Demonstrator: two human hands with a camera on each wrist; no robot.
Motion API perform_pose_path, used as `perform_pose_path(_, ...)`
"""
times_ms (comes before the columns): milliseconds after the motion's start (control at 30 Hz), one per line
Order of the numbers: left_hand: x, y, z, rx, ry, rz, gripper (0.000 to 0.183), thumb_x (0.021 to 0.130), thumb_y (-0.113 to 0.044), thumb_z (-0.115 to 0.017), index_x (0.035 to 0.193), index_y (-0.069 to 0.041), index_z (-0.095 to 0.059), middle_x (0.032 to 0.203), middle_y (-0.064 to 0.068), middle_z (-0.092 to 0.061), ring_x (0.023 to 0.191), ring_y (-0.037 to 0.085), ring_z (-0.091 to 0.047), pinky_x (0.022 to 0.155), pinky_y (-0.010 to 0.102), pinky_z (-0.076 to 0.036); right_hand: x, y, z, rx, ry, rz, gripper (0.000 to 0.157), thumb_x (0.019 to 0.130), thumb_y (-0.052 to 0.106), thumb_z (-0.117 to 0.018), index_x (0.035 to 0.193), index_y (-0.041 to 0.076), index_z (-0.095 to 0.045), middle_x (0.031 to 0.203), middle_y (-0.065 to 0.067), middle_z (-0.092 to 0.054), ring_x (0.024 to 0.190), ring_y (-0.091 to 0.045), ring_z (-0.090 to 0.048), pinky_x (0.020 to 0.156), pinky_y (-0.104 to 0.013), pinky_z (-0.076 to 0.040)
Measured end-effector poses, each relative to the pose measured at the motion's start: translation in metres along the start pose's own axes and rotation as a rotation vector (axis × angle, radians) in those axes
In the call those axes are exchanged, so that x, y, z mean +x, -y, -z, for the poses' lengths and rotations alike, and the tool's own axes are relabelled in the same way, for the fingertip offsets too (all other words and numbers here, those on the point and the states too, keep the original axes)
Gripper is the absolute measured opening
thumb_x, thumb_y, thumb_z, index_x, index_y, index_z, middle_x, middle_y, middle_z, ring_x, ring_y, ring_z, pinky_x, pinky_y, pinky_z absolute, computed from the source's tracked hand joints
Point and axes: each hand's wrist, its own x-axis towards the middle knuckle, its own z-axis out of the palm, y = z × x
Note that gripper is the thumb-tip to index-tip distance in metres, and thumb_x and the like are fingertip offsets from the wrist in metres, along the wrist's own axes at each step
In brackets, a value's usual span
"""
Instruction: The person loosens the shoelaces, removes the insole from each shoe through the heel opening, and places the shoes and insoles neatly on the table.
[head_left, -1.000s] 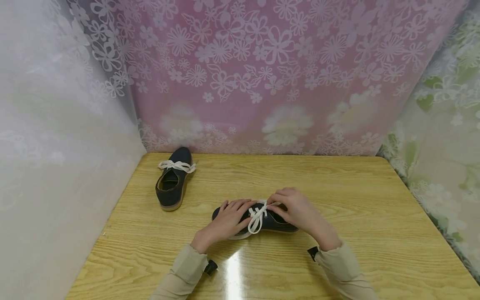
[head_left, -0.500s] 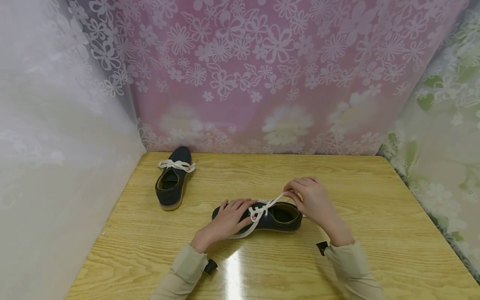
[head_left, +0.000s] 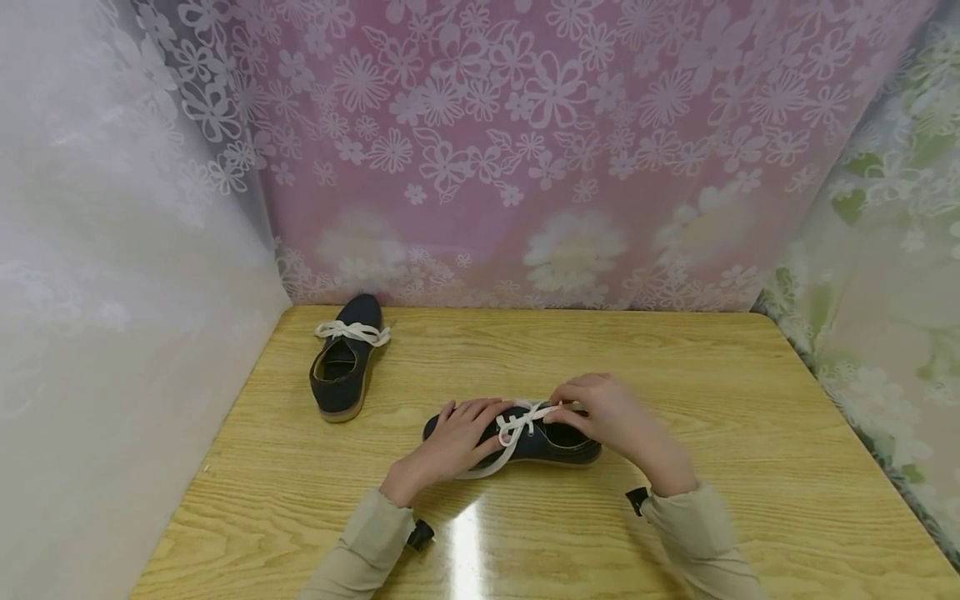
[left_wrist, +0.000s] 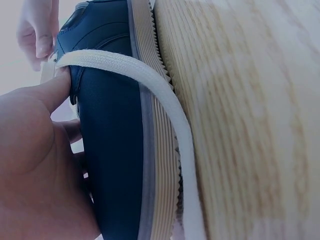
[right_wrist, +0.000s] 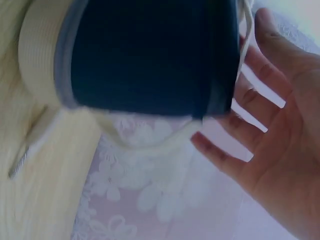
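Note:
A dark navy shoe [head_left: 555, 446] with white laces lies sideways at the table's front middle, toe to the left. My left hand [head_left: 453, 446] rests across its toe and front, fingers extended over the upper. In the left wrist view, my left thumb touches the white shoelace [left_wrist: 150, 75], which drapes down the shoe's side onto the table. My right hand [head_left: 611, 425] is over the shoe's opening, thumb and forefinger pinching lace right of the knot. From the right wrist, the shoe's heel [right_wrist: 145, 60] shows with a lace strand alongside my fingers; the other fingers are spread.
A matching navy shoe [head_left: 348, 358], its white lace tied in a bow, stands at the back left of the wooden table [head_left: 750, 433]. A pink floral curtain [head_left: 525, 167] hangs along the back edge. A lace end with a tip [right_wrist: 20, 165] lies behind the heel.
My right hand drew a lace up and right from the knot, then came back down left to the shoe's opening. The loop by my left thumb has become smaller. The left hand stayed put.

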Motion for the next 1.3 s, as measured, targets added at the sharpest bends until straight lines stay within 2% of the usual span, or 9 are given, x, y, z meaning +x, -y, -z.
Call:
perform_pose_path(133,0.0,-0.001,0.0,-0.005,0.005,0.005,0.056,0.095,-0.054,-0.033,0.145,-0.029,-0.027,0.144,0.0,-0.034,0.132,0.023,-0.032,0.104,0.06,-0.018,0.003,0.007,-0.007,0.035,-0.019,0.072,0.013,0.082,0.036,-0.068,0.091,0.027,-0.069,0.081,0.016,-0.06,0.069,-0.002,-0.054,0.073,-0.033,-0.047)
perform_pose_path(300,-0.001,-0.001,0.001,-0.011,0.001,-0.003,0.055,0.095,-0.052,-0.034,0.145,-0.028,-0.027,0.144,0.0,-0.035,0.132,0.024,-0.032,0.104,0.06,-0.019,0.006,0.011,-0.011,0.037,-0.087,0.094,0.007,0.081,0.028,-0.07,0.088,0.026,-0.069,0.081,0.014,-0.062,0.072,-0.004,-0.057,0.079,-0.035,-0.047)
perform_pose_path(567,0.0,-0.001,0.0,-0.024,0.017,0.008,0.057,0.095,-0.053,-0.033,0.145,-0.029,-0.026,0.144,0.0,-0.034,0.133,0.023,-0.031,0.105,0.059,-0.017,0.004,0.007,-0.006,-0.046,-0.212,0.097,0.01,0.075,0.026,-0.075,0.084,0.024,-0.07,0.08,0.01,-0.066,0.077,-0.012,-0.06,0.08,-0.039,-0.044)
perform_pose_path(833,0.0,-0.001,0.001,-0.037,0.019,0.016,0.055,0.095,-0.053,-0.033,0.145,-0.029,-0.026,0.145,0.0,-0.033,0.134,0.024,-0.03,0.105,0.06,-0.016,-0.002,-0.007,0.008,-0.078,-0.314,0.045,0.01,0.074,0.022,-0.076,0.081,0.02,-0.07,0.076,0.005,-0.065,0.074,-0.018,-0.06,0.08,-0.041,-0.045)
perform_pose_path(933,0.0,-0.001,0.001,-0.039,0.02,0.011,0.055,0.096,-0.052,-0.033,0.145,-0.029,-0.026,0.146,0.0,-0.032,0.134,0.024,-0.03,0.105,0.06,-0.016,-0.004,-0.011,0.011,-0.078,-0.271,0.023,0.01,0.075,0.023,-0.076,0.082,0.02,-0.069,0.075,0.007,-0.065,0.07,-0.014,-0.06,0.075,-0.039,-0.047)
perform_pose_path(1167,0.0,0.0,0.001,-0.041,0.02,0.013,0.056,0.096,-0.052,-0.033,0.145,-0.028,-0.026,0.146,-0.001,-0.032,0.134,0.023,-0.029,0.106,0.059,-0.015,-0.003,-0.008,0.009,0.003,-0.02,-0.016,0.009,0.082,0.029,-0.07,0.089,0.025,-0.067,0.078,0.014,-0.063,0.066,-0.002,-0.056,0.064,-0.028,-0.047)
perform_pose_path(1300,0.0,0.0,0.001,-0.039,0.021,0.014,0.056,0.096,-0.052,-0.033,0.145,-0.029,-0.026,0.146,-0.001,-0.032,0.134,0.023,-0.029,0.106,0.059,-0.016,0.0,-0.001,0.002,0.037,0.023,0.021,0.011,0.082,0.031,-0.069,0.09,0.025,-0.067,0.084,0.012,-0.064,0.071,-0.002,-0.059,0.065,-0.026,-0.049)
